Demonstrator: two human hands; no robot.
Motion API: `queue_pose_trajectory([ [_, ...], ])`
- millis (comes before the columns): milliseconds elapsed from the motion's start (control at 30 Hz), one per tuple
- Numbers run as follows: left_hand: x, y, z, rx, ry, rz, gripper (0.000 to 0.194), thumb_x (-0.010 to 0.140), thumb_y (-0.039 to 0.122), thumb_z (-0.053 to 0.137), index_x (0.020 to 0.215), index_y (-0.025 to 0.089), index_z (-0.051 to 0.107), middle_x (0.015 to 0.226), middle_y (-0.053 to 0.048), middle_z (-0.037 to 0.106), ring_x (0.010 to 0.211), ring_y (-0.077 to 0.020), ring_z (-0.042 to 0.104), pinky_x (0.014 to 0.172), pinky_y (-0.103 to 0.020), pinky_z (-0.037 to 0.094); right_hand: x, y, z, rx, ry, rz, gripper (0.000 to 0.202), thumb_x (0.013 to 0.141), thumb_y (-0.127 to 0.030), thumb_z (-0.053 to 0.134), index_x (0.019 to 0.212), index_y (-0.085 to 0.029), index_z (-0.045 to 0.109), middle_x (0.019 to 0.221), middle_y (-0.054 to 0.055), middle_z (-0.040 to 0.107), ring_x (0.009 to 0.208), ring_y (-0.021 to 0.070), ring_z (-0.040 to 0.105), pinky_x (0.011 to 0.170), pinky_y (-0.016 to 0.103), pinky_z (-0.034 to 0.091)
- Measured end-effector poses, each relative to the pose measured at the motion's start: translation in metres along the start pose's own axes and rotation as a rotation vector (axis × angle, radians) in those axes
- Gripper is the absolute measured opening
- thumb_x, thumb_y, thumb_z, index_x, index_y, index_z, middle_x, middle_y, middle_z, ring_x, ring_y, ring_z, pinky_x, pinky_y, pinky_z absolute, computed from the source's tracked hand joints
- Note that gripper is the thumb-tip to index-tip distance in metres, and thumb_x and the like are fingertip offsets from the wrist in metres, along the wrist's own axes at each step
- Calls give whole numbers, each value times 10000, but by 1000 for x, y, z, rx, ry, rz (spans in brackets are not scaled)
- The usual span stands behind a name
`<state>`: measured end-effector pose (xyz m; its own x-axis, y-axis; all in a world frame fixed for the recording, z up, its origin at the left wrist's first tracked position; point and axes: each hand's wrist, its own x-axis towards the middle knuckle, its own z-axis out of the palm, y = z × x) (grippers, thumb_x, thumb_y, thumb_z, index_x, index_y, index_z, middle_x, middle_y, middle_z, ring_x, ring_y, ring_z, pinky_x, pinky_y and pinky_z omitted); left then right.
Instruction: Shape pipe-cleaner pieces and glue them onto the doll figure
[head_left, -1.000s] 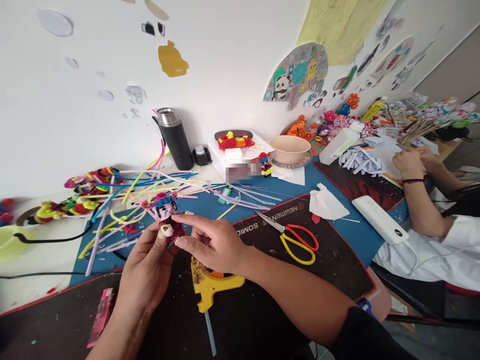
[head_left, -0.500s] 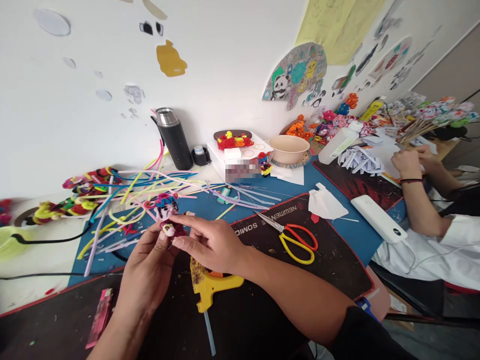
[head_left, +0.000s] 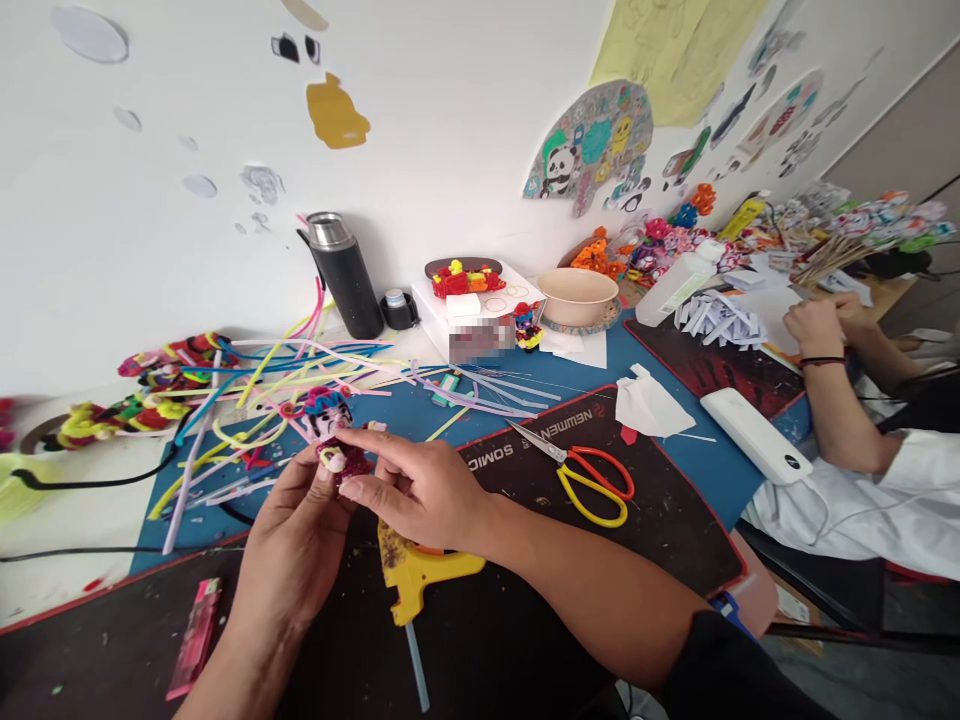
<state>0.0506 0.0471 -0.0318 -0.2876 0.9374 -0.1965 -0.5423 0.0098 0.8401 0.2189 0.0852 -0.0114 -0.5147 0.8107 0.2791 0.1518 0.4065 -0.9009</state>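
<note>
A small pipe-cleaner doll [head_left: 343,458] with a white face, black facial markings, a blue and pink headdress and a dark red body is held up over the table. My left hand [head_left: 294,530] is closed around its lower body from the left. My right hand [head_left: 424,490] reaches in from the right, the index fingertip touching the doll's face and the thumb near its body; whether these fingers grip it I cannot tell. Below my hands lies a yellow glue gun [head_left: 420,575] with a glue stick [head_left: 418,665] sticking out.
Scissors [head_left: 592,485] with red and yellow handles lie on the dark mat [head_left: 675,540]. Loose pipe cleaners [head_left: 300,365] spread behind my hands. A black thermos [head_left: 346,280], a beige bowl [head_left: 577,297] and a white power bank [head_left: 756,436] stand or lie around. Another person's hands [head_left: 821,325] are at right.
The view has shifted very slightly. Both hands keep nearly the same pose on the doll, with the right index finger still at its face.
</note>
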Motion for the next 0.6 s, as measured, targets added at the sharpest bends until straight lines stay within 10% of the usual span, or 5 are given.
queue_pose_trajectory([
  [600,1,5,-3,-30,52,4,102,894,267,908,981,274,855,1098,-13,886,951,-188,800,838,-249,685,-4,1,4,-19,2,-6,613,1127,-566,636,1604,-184,677,703,-24,678,648,149,587,683,257,451],
])
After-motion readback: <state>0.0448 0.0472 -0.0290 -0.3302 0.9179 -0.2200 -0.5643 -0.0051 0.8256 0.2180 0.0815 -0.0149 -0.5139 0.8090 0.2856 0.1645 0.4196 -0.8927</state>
